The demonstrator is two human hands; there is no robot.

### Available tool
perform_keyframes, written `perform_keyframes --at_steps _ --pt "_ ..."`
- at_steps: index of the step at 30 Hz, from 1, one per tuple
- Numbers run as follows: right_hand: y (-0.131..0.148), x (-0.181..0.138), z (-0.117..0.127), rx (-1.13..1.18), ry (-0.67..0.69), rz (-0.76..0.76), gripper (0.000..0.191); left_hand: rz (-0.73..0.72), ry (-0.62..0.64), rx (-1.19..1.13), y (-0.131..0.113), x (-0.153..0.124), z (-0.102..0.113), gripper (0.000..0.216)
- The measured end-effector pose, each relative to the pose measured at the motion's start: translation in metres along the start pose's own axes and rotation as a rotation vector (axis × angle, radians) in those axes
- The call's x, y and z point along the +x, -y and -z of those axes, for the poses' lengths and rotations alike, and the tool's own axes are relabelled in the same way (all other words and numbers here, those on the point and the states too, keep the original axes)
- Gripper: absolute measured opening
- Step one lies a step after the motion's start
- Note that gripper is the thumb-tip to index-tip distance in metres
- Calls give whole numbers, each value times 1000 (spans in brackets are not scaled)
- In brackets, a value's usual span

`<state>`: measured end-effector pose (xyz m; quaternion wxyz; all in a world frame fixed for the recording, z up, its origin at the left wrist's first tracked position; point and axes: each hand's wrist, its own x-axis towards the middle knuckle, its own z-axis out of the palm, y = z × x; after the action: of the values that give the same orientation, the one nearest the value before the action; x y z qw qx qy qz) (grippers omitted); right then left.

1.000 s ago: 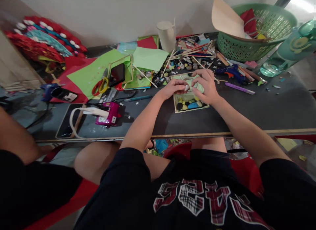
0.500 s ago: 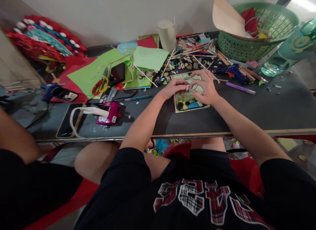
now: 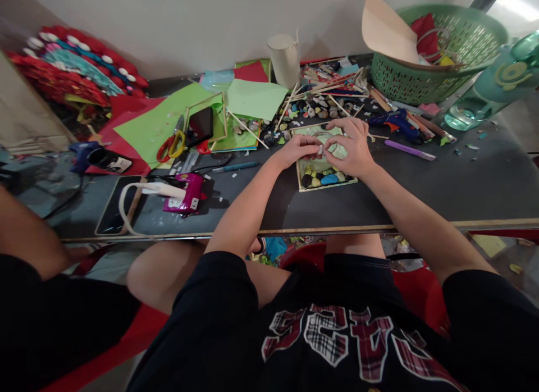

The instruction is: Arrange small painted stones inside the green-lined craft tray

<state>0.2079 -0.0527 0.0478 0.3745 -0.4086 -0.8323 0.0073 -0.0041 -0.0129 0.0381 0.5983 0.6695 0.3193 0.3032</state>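
Above a stick-edged frame (image 3: 327, 186) with a pale green base, my left hand (image 3: 298, 151) pinches a small whitish piece (image 3: 320, 149), too small to name surely. The thumb and forefinger of my right hand (image 3: 350, 147) close on the same piece from the right, its other fingers raised and curved. Along the frame's near side lie several painted stones, among them a blue stone (image 3: 329, 179) and a black stone (image 3: 307, 181). Behind the fingers a clear round shape (image 3: 324, 135) shows inside the frame, partly hidden.
Loose pebbles (image 3: 315, 108) and thin sticks lie behind the frame. To the right are a blue glue gun (image 3: 396, 122), a purple stick (image 3: 410, 150), a green basket (image 3: 438, 60) and a bottle (image 3: 475, 100). Scissors (image 3: 172, 147) and a magenta power adapter (image 3: 185, 194) sit left, near another person's arm (image 3: 29, 235).
The right thumb and forefinger have drawn in to the small whitish piece, which has turned slightly between the fingertips. The left hand has barely moved.
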Motion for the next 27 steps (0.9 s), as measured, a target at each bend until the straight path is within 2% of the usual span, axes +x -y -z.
perform_keyframes --at_steps 10,16,21,27 --pt "-5 0 -2 -45 -1 -26 51 19 -59 -50 3 1 -1 39" --pt "-9 0 -3 -45 -51 -85 55 -11 -47 10 5 2 1 43" --pt "-10 -1 -6 -16 -70 -141 52 -43 -44 66 8 2 5 46" --pt "-12 -2 -6 44 -24 -137 40 2 -21 126 4 -2 6 48"
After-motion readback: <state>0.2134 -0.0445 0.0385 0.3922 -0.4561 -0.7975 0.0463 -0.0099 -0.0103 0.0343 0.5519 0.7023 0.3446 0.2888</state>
